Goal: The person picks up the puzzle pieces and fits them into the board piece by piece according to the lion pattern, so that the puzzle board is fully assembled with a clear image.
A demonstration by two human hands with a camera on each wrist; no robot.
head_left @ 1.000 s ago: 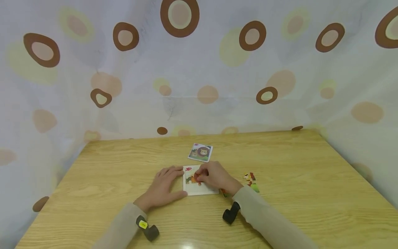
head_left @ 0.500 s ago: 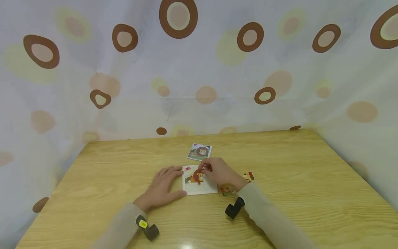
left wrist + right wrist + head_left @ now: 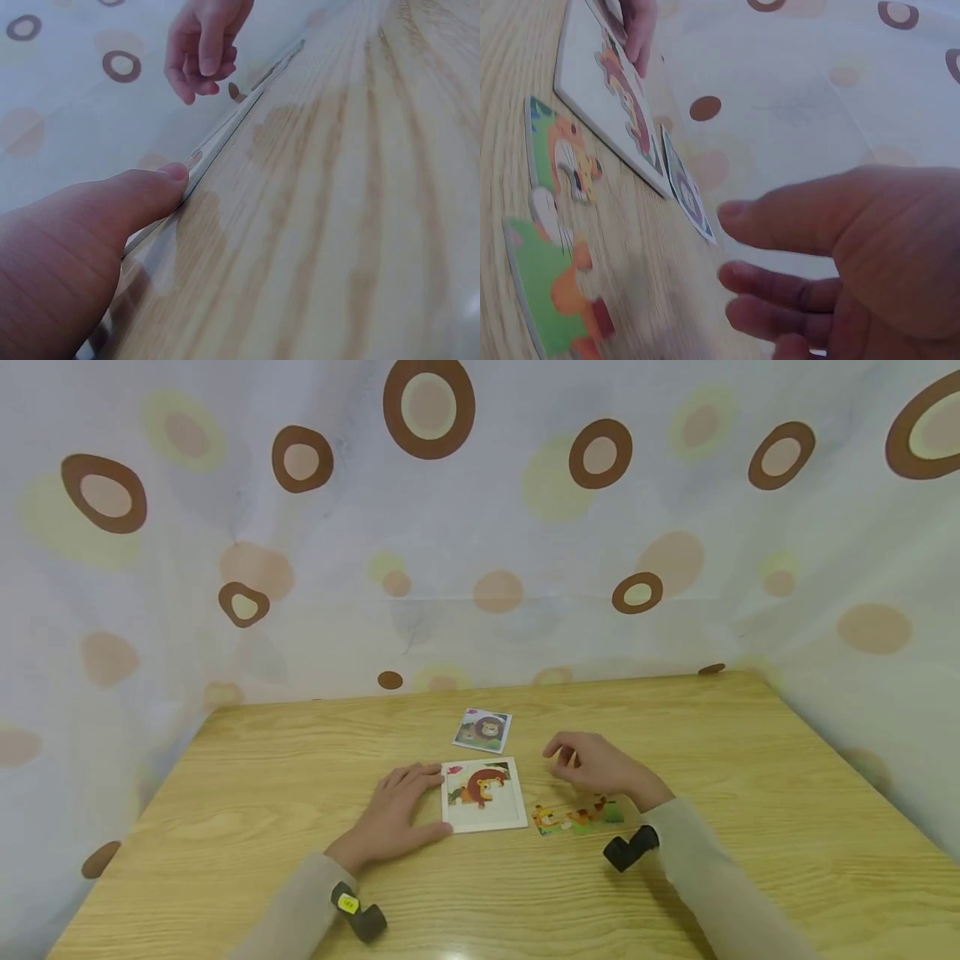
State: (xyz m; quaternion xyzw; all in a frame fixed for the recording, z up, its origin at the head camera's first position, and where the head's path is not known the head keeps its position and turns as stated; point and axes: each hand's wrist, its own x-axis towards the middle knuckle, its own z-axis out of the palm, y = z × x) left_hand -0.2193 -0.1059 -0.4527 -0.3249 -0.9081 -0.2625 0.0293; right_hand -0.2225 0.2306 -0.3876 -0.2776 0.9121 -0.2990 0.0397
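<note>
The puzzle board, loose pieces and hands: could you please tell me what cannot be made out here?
Left wrist view: the face of the puzzle board, seen nearly edge-on.
Left wrist view: part of the left hand, cut off by the left edge.
Right wrist view: part of the right hand, cut off by the right edge.
Head view: fine details of the loose pieces and lion card, too small.

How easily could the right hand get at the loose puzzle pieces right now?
Probably easily, yes: the right hand looks empty, above the table near the loose puzzle pieces, and nothing visible lies on them.
</note>
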